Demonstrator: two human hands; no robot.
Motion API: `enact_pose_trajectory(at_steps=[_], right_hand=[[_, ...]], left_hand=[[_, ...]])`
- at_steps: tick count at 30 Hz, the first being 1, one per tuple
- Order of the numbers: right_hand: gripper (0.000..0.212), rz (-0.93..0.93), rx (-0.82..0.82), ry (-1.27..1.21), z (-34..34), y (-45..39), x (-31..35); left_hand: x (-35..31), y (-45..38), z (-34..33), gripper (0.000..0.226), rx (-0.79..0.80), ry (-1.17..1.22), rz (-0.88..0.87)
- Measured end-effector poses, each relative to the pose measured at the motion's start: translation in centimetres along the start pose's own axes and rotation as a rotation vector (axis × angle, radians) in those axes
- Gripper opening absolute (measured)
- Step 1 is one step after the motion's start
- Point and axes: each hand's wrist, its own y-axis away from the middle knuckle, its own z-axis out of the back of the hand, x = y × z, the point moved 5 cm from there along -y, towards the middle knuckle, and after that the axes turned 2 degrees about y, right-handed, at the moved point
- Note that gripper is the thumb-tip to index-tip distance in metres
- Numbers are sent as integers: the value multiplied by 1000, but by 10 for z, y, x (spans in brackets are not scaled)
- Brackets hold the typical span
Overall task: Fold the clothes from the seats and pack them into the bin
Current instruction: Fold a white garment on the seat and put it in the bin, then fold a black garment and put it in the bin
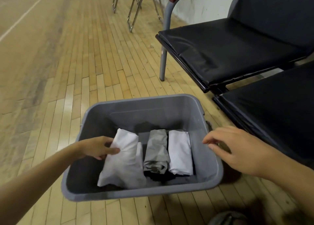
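Both forearms reached over the grey bin (95, 195) on the wooden floor (51, 71). Left hand (96, 147) pinched the white folded garment (122, 161) at its left edge, thumb on top, fingers curled beneath. Right hand (237, 150) hovered over the bin's right rim, fingers loosely bent, gripping nothing. A grey roll (157, 150) and a white roll (180, 152) lay side by side within. Black seats (229, 49) stood beyond.

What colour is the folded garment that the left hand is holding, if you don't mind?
White, seen in the head view: the folded garment.
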Motion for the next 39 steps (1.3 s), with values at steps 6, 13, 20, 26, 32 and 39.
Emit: enact_pose_trajectory(at_steps=[6,13,20,26,32,39], right_hand=[[16,-1,-9,-20,-2,-1,-5],[18,10,-11,18,1,-3,-4],[22,-21,-28,13,3,9,-7],[20,-29,-12,71,15,22,-13],[24,-33,-56,263,71,66,-23],[36,-335,-154,488,159,199,-59]], left_hand=[[6,29,25,21,-59,-12,72],[19,-45,-17,40,-210,-344,202],[10,-49,-24,38,-210,-546,174],[-79,-13,-20,42,-256,-438,-140],[-249,64,-21,44,-337,-537,-581],[-461,152,-84,55,-385,-675,-1146]])
